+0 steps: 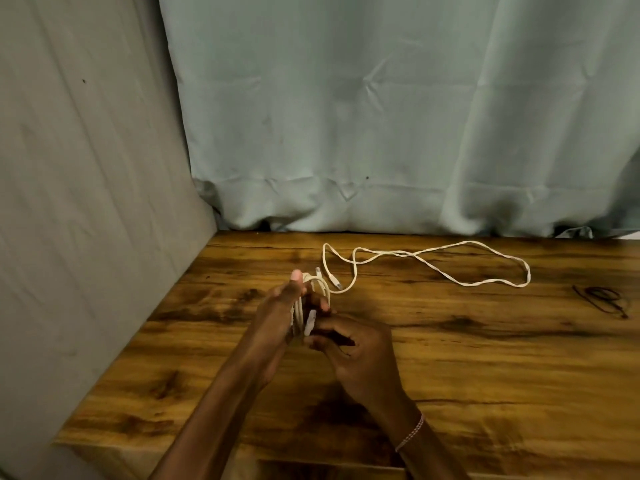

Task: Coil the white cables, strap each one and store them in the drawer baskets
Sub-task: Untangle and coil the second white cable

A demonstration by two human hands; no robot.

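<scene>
My left hand (277,313) holds a coiled white cable (320,285) upright above the wooden table (485,358), several loops wound around its fingers. Close against it on the right, my right hand (356,355) pinches a pale plug end or strap (309,323) at the coil's side. A second white cable (485,268) lies loose on the table behind, spread in long loops toward the right, with its plug (335,282) near the coil.
A thin dark strap or tie (602,299) lies on the table at the far right. Grey-green cloth hangs behind the table and a grey panel stands along the left edge. No drawer or basket is in view.
</scene>
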